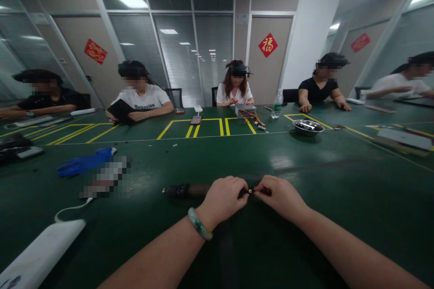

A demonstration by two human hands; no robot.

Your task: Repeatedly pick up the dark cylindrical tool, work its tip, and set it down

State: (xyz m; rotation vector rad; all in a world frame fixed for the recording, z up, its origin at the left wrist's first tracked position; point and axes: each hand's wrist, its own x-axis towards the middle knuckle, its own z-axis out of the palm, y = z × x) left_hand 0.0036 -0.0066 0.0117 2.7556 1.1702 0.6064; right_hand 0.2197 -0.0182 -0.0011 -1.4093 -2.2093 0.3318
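Note:
My left hand (226,199), with a green-and-white bangle at the wrist, is closed in a pinch just left of the middle. My right hand (282,196) is pinched too, its fingertips facing the left ones. Between them shows a small dark piece with a brass-coloured bit (250,191); its kind is too small to tell, and the fingers cover most of it. Behind my left hand a dark cylindrical tool, like an electric screwdriver (181,190), lies on the green table (162,244), its metal tip pointing left. The hand hides its right part.
On the left are blue gloves (86,162), a blurred-out phone-like device (106,176) and a white power bank (44,253) cabled to it. Farther off stand a steel bowl (308,127), a water bottle (277,104) and a grey box with wires (246,110). Several people sit opposite.

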